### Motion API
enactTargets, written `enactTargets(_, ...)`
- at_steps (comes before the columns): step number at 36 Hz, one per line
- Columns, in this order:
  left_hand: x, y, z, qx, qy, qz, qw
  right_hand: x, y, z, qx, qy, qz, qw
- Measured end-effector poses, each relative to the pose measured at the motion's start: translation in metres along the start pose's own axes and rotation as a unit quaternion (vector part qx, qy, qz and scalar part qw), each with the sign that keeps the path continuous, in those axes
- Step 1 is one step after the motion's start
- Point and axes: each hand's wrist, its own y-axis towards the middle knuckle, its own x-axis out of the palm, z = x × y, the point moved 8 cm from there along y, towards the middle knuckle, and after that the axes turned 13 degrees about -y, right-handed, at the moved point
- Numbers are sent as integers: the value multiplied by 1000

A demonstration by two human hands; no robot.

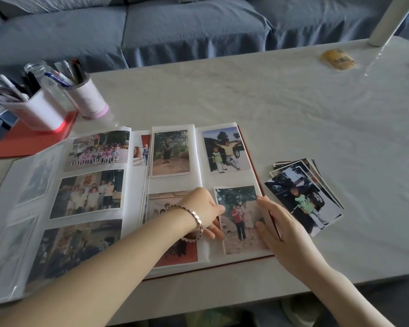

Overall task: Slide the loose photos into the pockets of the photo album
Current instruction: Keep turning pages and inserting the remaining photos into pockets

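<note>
White table (257, 95), open photo album (137, 185), loose photos (305, 197), red folder (21, 142), yellow packet (338, 59)

A pale bench (269, 95) stands before a blue-grey sofa (175, 27). At its far left a red folder (21, 140) lies under a white pen cup (37, 112); a glass jar (47, 83) and a pink-based pen cup (87, 96) stand just beside it. Far right lie a yellow packet (338, 59) and a tilted white post (392, 20)
</note>
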Motion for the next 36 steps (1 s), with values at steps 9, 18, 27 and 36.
enactTargets(9,-13,1,-5,-22,-19,63,998,-5,-1,5,34,59,38,997)
enactTargets(18,-2,0,-11,-30,-55,37,997,-11,-1,1,57,202,62,976)
enactTargets(27,-1,1,-18,-40,-55,8,998,-8,-2,4,84,200,43,975)
enactTargets(36,-8,-9,-15,-26,-120,-29,992,-40,-7,4,141,95,103,980)
